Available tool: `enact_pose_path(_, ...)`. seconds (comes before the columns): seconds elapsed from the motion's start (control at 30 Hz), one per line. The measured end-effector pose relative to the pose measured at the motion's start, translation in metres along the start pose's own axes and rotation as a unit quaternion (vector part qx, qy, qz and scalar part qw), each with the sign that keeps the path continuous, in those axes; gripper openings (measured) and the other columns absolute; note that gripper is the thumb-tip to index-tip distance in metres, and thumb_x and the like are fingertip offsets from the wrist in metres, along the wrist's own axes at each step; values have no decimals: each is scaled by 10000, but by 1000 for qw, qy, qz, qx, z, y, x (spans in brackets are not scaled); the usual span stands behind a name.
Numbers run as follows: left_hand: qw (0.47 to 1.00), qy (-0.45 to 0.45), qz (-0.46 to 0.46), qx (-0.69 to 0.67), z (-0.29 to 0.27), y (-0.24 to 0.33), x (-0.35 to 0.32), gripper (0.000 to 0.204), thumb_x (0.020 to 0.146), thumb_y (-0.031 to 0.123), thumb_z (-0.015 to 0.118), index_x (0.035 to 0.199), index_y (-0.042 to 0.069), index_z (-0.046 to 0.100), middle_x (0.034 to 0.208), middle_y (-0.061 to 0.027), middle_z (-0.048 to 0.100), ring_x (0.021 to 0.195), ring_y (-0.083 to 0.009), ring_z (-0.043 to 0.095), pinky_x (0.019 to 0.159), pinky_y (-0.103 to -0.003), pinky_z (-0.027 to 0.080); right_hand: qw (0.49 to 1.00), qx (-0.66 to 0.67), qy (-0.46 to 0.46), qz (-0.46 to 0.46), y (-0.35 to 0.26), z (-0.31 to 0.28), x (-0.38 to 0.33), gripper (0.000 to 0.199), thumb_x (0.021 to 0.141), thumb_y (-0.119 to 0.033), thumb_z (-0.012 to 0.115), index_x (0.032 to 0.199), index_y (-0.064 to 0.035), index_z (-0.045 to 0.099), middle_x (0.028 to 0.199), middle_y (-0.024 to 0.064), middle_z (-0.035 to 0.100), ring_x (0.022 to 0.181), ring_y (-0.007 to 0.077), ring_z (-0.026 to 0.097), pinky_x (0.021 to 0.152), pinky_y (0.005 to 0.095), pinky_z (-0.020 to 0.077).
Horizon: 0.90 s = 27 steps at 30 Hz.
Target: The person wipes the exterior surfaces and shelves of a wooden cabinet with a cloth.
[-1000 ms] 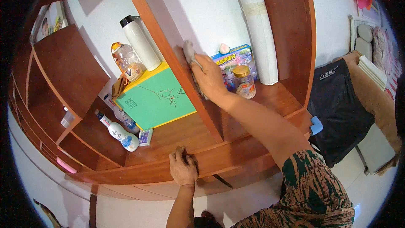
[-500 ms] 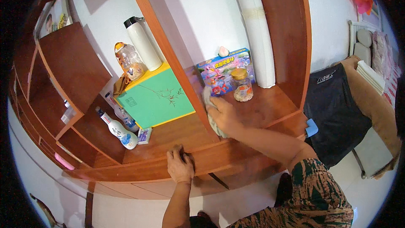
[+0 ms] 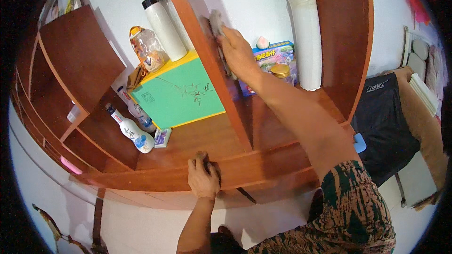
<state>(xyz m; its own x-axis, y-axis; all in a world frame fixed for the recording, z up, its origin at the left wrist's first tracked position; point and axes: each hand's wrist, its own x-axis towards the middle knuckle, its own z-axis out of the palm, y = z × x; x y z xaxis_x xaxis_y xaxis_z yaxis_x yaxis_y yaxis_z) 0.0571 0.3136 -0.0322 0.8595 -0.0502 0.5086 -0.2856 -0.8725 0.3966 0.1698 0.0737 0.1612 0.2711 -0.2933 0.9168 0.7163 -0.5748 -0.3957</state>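
Hands (image 3: pixel 204 178) apart, cloth (image 3: pixel 216 21) under right hand (image 3: pixel 240 57)

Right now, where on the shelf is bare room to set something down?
Bare shelf lies between the left hand and the green box, from the small packet to the divider. Crowded: box top, with flask and clear bottle; farther left, two bottles.

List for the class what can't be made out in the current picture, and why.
All in the head view:
- Gold-lidded jar: most of its body is hidden by the right forearm.
- Grey cloth: partly covered by the right hand.
- White roll: top cut off by the picture's upper edge.
- Rear bottle: partly behind the front bottle.
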Motion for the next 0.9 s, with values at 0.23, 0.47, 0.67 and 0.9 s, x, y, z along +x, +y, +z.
enact_pose_path(0.23,1000,6,15,-15,0,3,1,359,822,117,576,1180,148,584,1138,-119,525,1037,-352,557,847,-446,490,983,-45,-70,162,76,-4,-102,256,917,-152,457,1062,44,537,1027,295,574,991,472,521,850,485,418)
enact_pose_path(0.47,1000,10,-6,-9,-4,2,0,310,836,131,582,1144,155,594,1134,-102,534,1021,-327,570,833,-437,488,873,-182,-254,374,50,-28,-167,308,921,-242,487,1097,3,550,1066,286,595,1027,414,570,846,457,440)
enact_pose_path(0.67,1000,13,-1,-14,-1,2,2,320,837,134,579,1157,151,589,1133,-107,534,1022,-333,570,837,-441,487,873,-67,-212,434,37,-47,-181,311,912,-250,538,1080,7,584,932,143,672,888,321,642,743,425,499)
enact_pose_path(0.9,1000,15,-3,-15,-3,-2,0,315,843,124,571,1157,146,586,1125,-114,536,1035,-336,565,857,-441,482,780,151,-233,561,-11,-89,-165,238,917,-235,534,977,-11,588,825,82,644,767,219,609,705,349,490)
